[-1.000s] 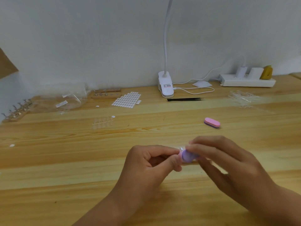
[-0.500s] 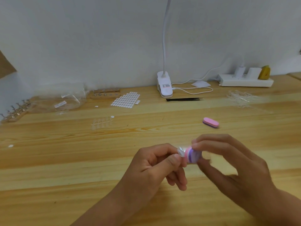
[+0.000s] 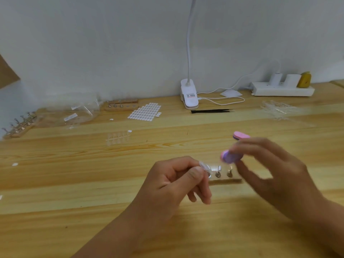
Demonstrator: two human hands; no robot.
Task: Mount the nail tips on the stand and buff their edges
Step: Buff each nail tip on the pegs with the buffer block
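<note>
Far left we logged a wooden rack of metal clips, then crumpled clear plastic bags and a sheet of white oval adhesive tabs. At centre the left hand pinched a clear plastic nail tip between thumb and forefinger, at the left end of a small light-wood stand with metal pegs (contact with it: we could not tell). The right hand, blurred, clamped its fingertips on a pink-and-purple oval buffer block, apart from the tip. A second pink oval buffer lay behind on the pale wooden table. A white power strip sat far right.
</note>
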